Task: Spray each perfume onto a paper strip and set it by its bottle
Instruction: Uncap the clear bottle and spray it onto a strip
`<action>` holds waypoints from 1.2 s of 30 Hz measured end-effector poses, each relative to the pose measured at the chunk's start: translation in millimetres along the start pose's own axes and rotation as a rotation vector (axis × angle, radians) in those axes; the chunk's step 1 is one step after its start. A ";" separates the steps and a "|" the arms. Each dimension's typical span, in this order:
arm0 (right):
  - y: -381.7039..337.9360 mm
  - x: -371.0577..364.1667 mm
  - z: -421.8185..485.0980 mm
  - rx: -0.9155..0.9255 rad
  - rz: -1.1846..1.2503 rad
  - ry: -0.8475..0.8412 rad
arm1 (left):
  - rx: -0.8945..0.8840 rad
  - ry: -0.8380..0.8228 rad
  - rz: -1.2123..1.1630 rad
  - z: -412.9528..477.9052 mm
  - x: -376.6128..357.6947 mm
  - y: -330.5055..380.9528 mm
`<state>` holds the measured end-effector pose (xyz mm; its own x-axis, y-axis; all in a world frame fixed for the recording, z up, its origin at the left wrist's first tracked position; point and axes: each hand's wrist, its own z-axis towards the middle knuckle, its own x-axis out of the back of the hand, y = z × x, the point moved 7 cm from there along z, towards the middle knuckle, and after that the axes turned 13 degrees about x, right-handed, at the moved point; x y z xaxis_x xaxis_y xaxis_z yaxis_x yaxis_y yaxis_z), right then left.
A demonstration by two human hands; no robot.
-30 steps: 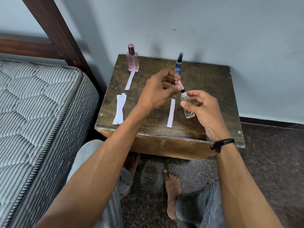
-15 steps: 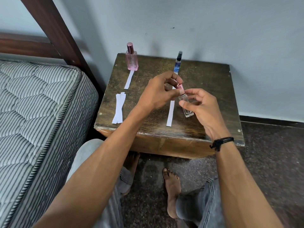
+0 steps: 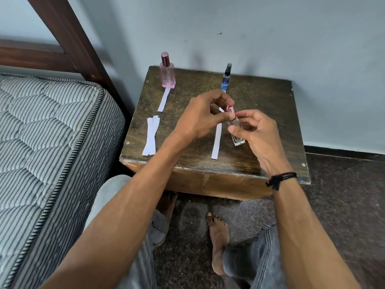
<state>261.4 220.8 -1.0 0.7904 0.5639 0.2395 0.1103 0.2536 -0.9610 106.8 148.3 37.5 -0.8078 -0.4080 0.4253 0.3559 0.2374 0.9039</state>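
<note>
Risk noted: left hand (image 3: 200, 116) pinches pink cap (image 3: 230, 110), right hand (image 3: 259, 133) grips tilted clear bottle (image 3: 238, 139); a slack fingertip hold may drop it.

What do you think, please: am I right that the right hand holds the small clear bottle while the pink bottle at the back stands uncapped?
Not quite: the head view shows the pink bottle standing with its cap on. The right hand does hold the small clear bottle.
</note>
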 end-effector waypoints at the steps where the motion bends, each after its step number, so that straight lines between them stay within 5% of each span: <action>1: 0.1 0.2 0.3 0.002 -0.007 -0.002 | -0.010 0.002 0.004 0.1 -0.2 0.8; 36: -4.6 12.5 -6.0 -0.001 -0.009 -0.080 | -0.234 -0.021 0.144 -13.2 -21.5 15.6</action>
<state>274.4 221.9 5.6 0.7389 0.6225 0.2579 0.1174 0.2580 -0.9590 136.0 149.1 43.1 -0.7500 -0.3655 0.5513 0.5648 0.0800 0.8214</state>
